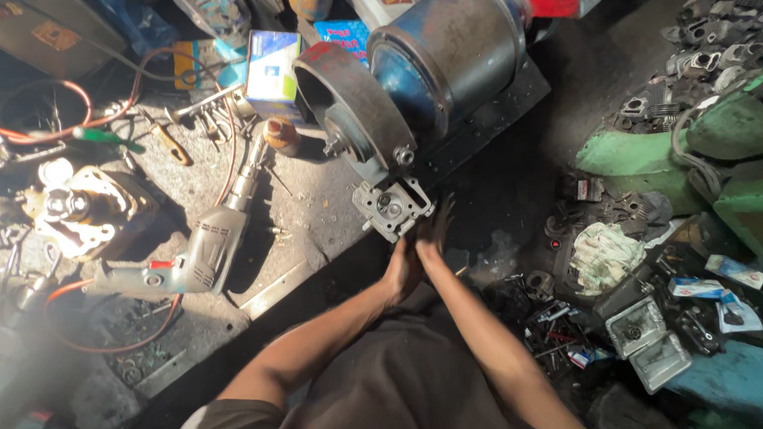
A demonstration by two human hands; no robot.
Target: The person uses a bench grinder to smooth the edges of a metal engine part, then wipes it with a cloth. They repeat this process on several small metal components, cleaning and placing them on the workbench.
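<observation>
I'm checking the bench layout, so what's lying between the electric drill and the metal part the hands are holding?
In the head view, only bare, gritty bench top lies between the drill and the metal part, with a few small bits scattered on it.

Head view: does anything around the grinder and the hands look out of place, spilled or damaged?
Nothing looks broken or spilled. Both hands press a grey metal casting against the bench grinder. The bench is cluttered: an electric drill lies on its side with its orange cord looping loosely, and small metal parts are strewn on the dark floor.
</observation>
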